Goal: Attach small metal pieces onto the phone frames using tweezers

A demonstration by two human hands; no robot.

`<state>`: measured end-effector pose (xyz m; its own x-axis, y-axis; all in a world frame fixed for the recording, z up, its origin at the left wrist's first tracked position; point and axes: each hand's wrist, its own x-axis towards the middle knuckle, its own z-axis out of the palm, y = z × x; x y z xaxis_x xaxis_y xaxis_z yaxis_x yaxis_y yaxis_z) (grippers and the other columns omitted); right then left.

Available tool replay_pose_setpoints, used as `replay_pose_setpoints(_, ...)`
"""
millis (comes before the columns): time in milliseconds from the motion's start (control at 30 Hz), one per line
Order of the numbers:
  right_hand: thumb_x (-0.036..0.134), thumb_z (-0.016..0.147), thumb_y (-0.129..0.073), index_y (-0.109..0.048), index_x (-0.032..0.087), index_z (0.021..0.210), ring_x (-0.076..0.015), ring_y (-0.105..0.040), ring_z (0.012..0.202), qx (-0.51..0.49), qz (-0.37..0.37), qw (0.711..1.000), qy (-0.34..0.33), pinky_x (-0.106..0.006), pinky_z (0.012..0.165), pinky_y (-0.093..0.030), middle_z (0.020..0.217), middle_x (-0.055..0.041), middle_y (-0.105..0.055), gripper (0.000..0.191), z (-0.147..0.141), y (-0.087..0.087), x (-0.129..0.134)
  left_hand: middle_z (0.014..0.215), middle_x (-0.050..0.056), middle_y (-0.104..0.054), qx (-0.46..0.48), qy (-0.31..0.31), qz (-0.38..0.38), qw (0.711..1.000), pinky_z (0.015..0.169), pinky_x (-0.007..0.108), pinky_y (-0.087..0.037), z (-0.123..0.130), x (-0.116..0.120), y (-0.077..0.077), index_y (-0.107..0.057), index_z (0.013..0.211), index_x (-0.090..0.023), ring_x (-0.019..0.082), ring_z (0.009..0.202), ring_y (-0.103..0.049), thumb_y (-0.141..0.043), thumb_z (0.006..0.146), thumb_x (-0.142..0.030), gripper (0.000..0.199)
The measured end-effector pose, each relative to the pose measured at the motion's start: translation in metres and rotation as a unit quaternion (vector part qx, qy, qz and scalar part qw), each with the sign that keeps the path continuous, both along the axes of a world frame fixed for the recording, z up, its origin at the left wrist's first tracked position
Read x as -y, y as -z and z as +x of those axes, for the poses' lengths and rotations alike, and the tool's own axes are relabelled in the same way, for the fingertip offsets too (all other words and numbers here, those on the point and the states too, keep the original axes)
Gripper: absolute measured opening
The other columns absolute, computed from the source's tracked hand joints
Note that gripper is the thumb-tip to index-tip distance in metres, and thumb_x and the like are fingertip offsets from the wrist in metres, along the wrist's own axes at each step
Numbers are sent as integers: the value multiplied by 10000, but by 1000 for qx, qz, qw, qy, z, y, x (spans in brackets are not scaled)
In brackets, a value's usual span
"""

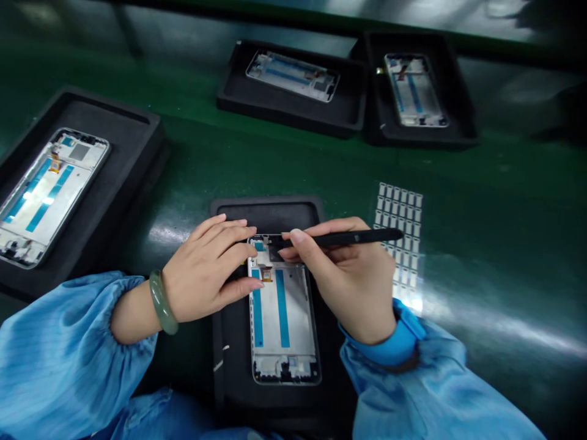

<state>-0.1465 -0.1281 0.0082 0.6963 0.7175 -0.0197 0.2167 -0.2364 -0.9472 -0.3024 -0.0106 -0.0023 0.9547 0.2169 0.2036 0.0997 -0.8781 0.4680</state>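
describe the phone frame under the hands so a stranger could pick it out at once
On the green tabletop, find the black rectangular tray between the blue sleeves. In it lies a silver phone frame with blue strips. Unlike the similar frames in other trays, it has a bare left hand and a bare right hand, holding a slim black tool, at its far end.

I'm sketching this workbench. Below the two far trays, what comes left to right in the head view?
Leftmost phone frame, green bangle, left hand, central phone frame, right hand holding a black tool, sheet of small pieces.
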Motion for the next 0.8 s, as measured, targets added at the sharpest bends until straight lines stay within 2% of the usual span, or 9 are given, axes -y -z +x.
replay_pose_setpoints(233, 354, 791, -667, -531, 232, 801, -172, -690, 612, 8, -1, 1000, -13, -269, 537, -591, 716, -3, -661, 183, 2, 1, 1, 1207, 101, -571, 11, -16, 3, 1000, 1068, 466, -306, 2, 3, 1, -569, 1026, -165, 239, 1203, -474, -532, 883, -376, 258)
replay_pose_setpoints(333, 370, 788, -665, -529, 235, 796, -180, -689, 612, 13, -8, 1000, -14, -281, 536, -587, 695, 1, -655, 192, 3, 1, 0, 1211, 93, -564, 8, -10, 10, 1000, 1067, 482, -303, 3, 3, 1, -559, 1116, -174, 249, 1212, -462, -525, 884, -359, 299)
replay_pose_setpoints(433, 376, 786, -666, -531, 238, 799, -182, -686, 610, 23, -13, 999, -24, -288, 543, -583, 685, 2, -654, 194, 3, 2, 1, 1211, 95, -557, -5, 0, 36, 999, 1061, 496, -306, 4, 4, -1, -550, 1191, -191, 265, 1208, -457, -502, 893, -334, 334)
replay_pose_setpoints(600, 364, 783, -669, -547, 246, 811, -195, -690, 648, 56, -16, 998, -28, -297, 553, -576, 715, 0, -654, 172, 2, 4, 4, 1205, 115, -553, -34, -2, 81, 996, 1078, 494, -291, 7, 8, -6, -576, 1164, -166, 277, 1203, -456, -467, 907, -304, 311)
replay_pose_setpoints(700, 350, 786, -669, -544, 248, 838, -190, -690, 666, 51, 21, 998, 2, -309, 580, -585, 793, -14, -660, 170, 1, 3, 3, 1219, 116, -545, -42, -12, 89, 995, 1087, 498, -280, 7, 12, -6, -569, 1175, -158, 281, 1212, -450, -460, 907, -286, 316)
replay_pose_setpoints(800, 326, 801, -657, -523, 253, 883, -194, -690, 759, 0, 83, 997, 7, -352, 673, -603, 886, -27, -660, 174, 4, 2, -1, 1218, 113, -545, -28, -20, 85, 996, 1084, 504, -283, 7, 14, -4, -568, 1176, -161, 279, 1206, -456, -463, 902, -291, 320)
